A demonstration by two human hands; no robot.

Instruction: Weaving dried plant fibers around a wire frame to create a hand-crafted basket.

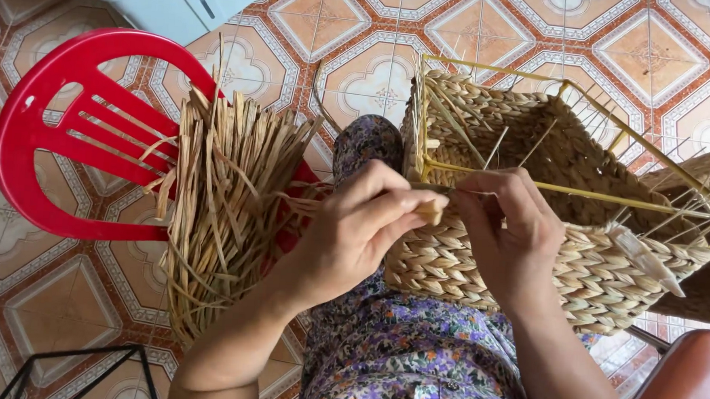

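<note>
A patterned tile floor (362, 70) fills the frame. At left stands a red plastic chair (43, 126) heaped with dried straw strands (226, 193). Right of centre, a half-woven straw basket (562, 259) on a yellow wire frame (582, 193) rests on a floral-clothed lap. At centre, the left hand (353, 232) pinches a straw strand end (431, 212) against the basket's rim; the right hand (511, 232) grips the rim beside it, fingers closed.

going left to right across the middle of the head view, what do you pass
red plastic chair → bundle of dried straw strands → left hand → right hand → woven basket on a yellow wire frame
</note>
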